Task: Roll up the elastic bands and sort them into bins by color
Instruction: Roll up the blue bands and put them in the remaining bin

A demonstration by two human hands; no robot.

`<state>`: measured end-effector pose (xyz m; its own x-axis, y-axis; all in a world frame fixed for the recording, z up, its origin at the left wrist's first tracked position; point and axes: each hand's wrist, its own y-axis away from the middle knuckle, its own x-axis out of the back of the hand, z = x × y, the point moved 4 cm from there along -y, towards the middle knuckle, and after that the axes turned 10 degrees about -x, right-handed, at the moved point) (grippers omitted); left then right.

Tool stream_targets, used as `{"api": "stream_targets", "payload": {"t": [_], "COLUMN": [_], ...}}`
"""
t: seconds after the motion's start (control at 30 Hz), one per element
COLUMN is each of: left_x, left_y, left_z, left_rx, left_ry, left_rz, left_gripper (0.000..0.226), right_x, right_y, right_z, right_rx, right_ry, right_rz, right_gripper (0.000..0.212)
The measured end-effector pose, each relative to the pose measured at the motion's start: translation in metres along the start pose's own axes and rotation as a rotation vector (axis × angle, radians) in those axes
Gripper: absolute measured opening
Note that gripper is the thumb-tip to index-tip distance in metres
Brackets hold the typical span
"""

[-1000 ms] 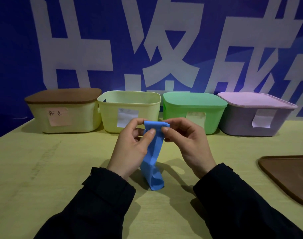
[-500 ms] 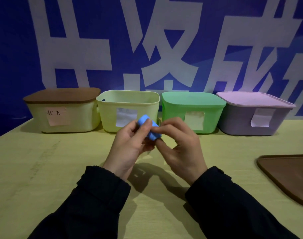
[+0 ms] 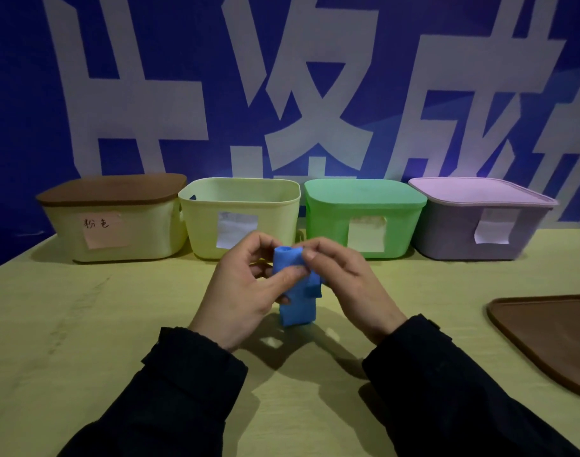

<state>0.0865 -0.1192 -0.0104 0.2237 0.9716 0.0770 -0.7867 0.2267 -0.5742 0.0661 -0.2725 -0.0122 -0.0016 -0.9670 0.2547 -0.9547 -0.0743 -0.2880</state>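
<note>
A blue elastic band (image 3: 296,291) is held between both hands above the table, its top part rolled into a tube and a short flat length hanging below. My left hand (image 3: 245,291) pinches the roll with thumb and fingers from the left. My right hand (image 3: 344,285) pinches it from the right. Behind the hands stands an open pale yellow bin (image 3: 239,196) with a white label; its inside is hidden from here.
A cream bin with a brown lid (image 3: 113,192) and a pink label stands at the left. A green lidded bin (image 3: 364,199) and a lilac lidded bin (image 3: 479,196) stand at the right. A loose brown lid (image 3: 552,338) lies on the yellow table (image 3: 84,341) at the right edge.
The band went from hanging long to a tight roll in my fingers, and now a short flat length hangs below the roll again. Both hands stayed in front of the open bin.
</note>
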Motion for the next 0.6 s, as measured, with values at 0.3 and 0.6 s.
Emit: {"api": "stream_targets", "payload": {"t": [0.3, 0.6], "left_x": [0.006, 0.006], "left_y": [-0.003, -0.002], "left_z": [0.003, 0.009], "left_rx": [-0.022, -0.071], "left_ry": [0.076, 0.216], "left_rz": [-0.013, -0.017], "left_gripper": [0.033, 0.034], "right_x": [0.003, 0.009], "right_y": [0.003, 0.005], "right_z": [-0.013, -0.016], "right_rx": [0.165, 0.078], "right_ry": [-0.05, -0.118], "right_rz": [0.01, -0.06], "right_gripper": [0.018, 0.004]}}
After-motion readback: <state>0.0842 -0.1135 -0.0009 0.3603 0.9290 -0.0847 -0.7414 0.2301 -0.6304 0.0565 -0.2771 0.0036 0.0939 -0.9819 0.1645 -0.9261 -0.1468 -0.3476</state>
